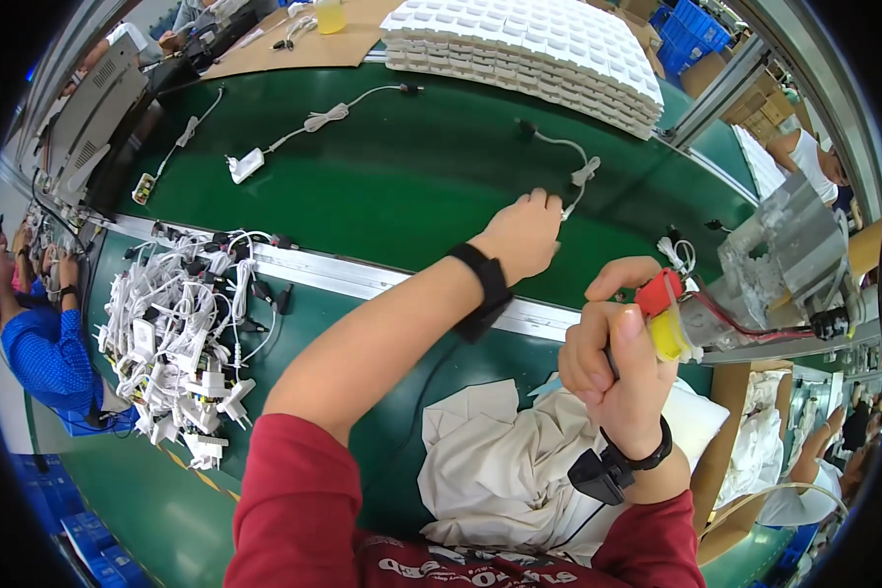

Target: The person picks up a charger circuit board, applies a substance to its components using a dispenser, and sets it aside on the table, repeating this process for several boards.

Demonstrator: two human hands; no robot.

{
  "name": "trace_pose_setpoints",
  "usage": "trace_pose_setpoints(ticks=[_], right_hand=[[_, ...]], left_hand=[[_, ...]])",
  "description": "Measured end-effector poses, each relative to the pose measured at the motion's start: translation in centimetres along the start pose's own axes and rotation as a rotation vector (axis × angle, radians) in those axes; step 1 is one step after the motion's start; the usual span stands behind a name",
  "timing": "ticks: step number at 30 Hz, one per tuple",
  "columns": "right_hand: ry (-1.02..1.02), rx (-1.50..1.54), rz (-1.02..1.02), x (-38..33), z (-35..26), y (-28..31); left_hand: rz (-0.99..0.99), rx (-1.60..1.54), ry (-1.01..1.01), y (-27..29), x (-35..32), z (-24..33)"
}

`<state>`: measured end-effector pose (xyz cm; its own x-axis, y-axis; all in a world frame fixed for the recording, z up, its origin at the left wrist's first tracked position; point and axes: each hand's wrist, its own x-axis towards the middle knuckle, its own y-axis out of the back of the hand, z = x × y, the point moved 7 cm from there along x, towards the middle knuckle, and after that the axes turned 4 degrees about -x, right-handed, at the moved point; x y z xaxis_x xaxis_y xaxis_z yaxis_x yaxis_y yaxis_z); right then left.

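Note:
My left hand (524,235) reaches over the green conveyor belt (392,216), fingers curled at the lower end of a white cable (585,173). The cable is tied in a bundle, with a dark plug at its far end; whatever is under my fingers is hidden. Closer to me on the right, my right hand (617,363) is raised, its fingers closed around something dark that barely shows. Beside its thumb and index finger is a red and yellow fitting (664,314) with wires, next to a metal bracket (789,245).
A tangled pile of white adapters and cables (181,333) lies at left. On the belt are a white adapter with cable (245,167) and a small circuit board (143,188). White trays (529,54) are stacked behind. Cream cloth (510,461) and a cardboard box (720,441) are near me.

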<state>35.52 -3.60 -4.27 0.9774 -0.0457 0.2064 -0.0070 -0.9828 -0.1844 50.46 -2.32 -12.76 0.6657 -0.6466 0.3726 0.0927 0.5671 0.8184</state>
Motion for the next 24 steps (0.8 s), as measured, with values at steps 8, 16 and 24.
trace_pose_setpoints(ticks=[8, 16, 24], right_hand=[[0.009, -0.049, 0.012, 0.1, 0.2, 0.3], [0.016, -0.036, 0.013, 0.1, 0.2, -0.7], [0.016, -0.065, 0.087, 0.4, -0.2, 0.9]], left_hand=[[0.023, 0.836, 0.382, 14.7, -4.5, -16.6], [-0.224, 0.964, 0.683, 16.0, -11.3, -26.8], [0.025, -1.378, 0.774, 7.9, -6.5, -8.7]])
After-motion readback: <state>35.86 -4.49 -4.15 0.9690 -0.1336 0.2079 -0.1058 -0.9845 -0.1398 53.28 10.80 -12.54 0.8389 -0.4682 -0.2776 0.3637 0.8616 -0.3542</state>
